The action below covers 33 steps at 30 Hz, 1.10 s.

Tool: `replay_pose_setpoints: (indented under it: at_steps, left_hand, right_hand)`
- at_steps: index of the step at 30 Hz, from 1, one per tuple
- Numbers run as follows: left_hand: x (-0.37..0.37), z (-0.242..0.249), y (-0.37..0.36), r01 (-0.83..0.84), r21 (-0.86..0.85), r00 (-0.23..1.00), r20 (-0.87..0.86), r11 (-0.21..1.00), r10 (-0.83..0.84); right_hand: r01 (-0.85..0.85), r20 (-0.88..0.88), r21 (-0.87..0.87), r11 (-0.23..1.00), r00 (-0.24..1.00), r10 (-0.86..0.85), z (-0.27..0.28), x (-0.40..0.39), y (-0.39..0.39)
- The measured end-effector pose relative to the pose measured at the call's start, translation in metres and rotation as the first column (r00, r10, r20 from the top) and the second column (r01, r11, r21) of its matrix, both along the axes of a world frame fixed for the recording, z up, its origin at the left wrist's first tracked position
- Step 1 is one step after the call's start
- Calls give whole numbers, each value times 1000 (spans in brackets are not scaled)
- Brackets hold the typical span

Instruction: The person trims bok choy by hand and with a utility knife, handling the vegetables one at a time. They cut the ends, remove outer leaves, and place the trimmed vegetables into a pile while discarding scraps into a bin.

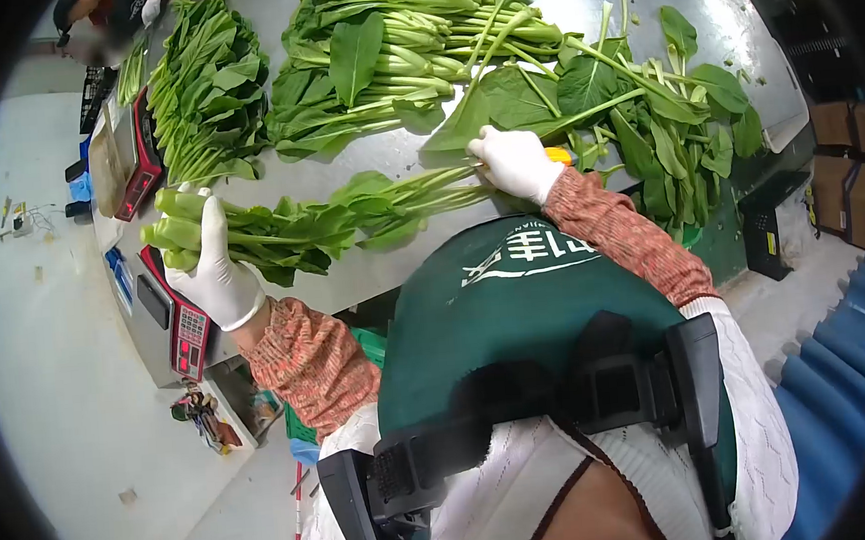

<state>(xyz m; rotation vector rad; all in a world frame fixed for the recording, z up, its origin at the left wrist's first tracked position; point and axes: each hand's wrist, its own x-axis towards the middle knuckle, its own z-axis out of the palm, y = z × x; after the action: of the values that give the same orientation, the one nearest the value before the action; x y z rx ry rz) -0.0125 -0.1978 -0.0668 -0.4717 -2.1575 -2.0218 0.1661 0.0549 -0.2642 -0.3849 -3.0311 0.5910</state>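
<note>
My left hand (214,275), in a white glove, is wrapped round a bunch of leafy greens (299,229). The thick pale stem ends point left, and the leaves and thin stalks stretch right toward my other hand. My right hand (517,164), also gloved, is closed at the far end of these stalks. An orange handle (558,155) sticks out behind its fingers; the rest of that tool is mostly hidden. Just beyond this hand, a large loose leaf (472,122) lies on the metal table (385,158).
Piles of greens (388,62) cover the table's far side, with another heap (210,95) at left and loose leaves (679,132) at right. Red scales (188,332) stand along the left edge. A person's gloved hand (151,9) shows at top left. Boxes (847,171) stand at right.
</note>
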Motion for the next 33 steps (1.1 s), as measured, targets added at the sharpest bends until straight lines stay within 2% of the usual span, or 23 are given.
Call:
replay_pose_setpoints:
  at_steps: [3,4,6,7,8,10,11,12,14,15,17,18,20,21,22,23,24,26,27,29,31,32,33]
  left_hand:
    - [1,4,-6,-19,-13,1000,-3,1000,19]
    - [2,5,-8,-29,-10,1000,-8,1000,29]
    - [0,2,-12,-28,-64,999,-34,998,26]
    - [1,2,-10,-22,-82,999,-36,996,19]
    - [2,2,-8,-15,-101,999,-41,995,10]
    - [2,-2,-4,28,-164,998,-51,986,-37]
    - [2,-4,-1,39,-208,993,-98,977,-61]
    - [5,-5,6,45,-252,985,-147,967,-85]
    - [7,-4,16,34,-335,967,-225,941,-116]
    - [7,-5,20,41,-366,956,-256,930,-143]
    - [15,1,29,106,-388,938,-266,916,-221]
    - [19,0,33,174,-356,951,-181,918,-250]
    - [26,1,45,185,-516,854,-336,836,-397]
    - [29,-1,57,176,-552,724,-488,815,-487]
    - [38,-1,65,200,-613,711,-446,764,-544]
    - [48,8,77,123,-705,632,-487,699,-603]
    - [56,14,88,33,-779,548,-509,626,-663]
    - [65,1,100,132,-787,491,-477,603,-729]
    - [70,-1,104,151,-796,482,-458,586,-747]
    - [70,-5,106,266,-716,556,-433,646,-709]
    - [68,-3,109,335,-640,598,-423,692,-681]
    - [68,-2,110,378,-603,623,-395,702,-675]
    - [70,-2,110,420,-564,647,-363,711,-670]
  right_hand:
    - [8,-55,-88,996,998,-12,-19,4,14]
    - [15,-125,-212,977,991,-42,-18,2,21]
    - [71,-83,-537,841,987,-136,7,-4,34]
    - [107,-51,-686,719,980,-194,29,-7,37]
    - [161,1,-742,651,971,-240,48,-8,39]
    - [150,-41,-834,531,943,-329,79,-8,40]
    - [103,-115,-836,539,928,-356,80,-10,43]
    - [131,-73,-884,450,910,-409,91,-9,44]
    - [157,-128,-766,623,913,-387,100,-9,51]
    - [169,-218,-680,714,883,-416,89,-10,53]
    - [154,-105,-866,475,875,-474,113,-2,52]
    - [144,-41,-930,337,873,-485,122,1,52]
    - [136,-82,-895,424,886,-457,120,-1,50]
    - [155,-62,-883,444,897,-437,124,-1,49]
    - [172,-42,-868,465,909,-415,129,-2,47]
    - [82,-131,-853,516,922,-364,128,0,44]
    - [28,-158,-861,509,934,-320,131,2,40]
    - [-78,-216,-871,485,948,-235,152,7,32]
    - [-13,-105,-934,358,965,-240,182,12,26]
    - [-27,-124,-957,287,939,-322,184,19,25]
    - [-117,-300,-891,439,877,-376,162,15,31]
    - [-135,-518,-653,745,798,-309,155,12,32]
    - [-62,-566,-492,869,780,-265,152,13,30]
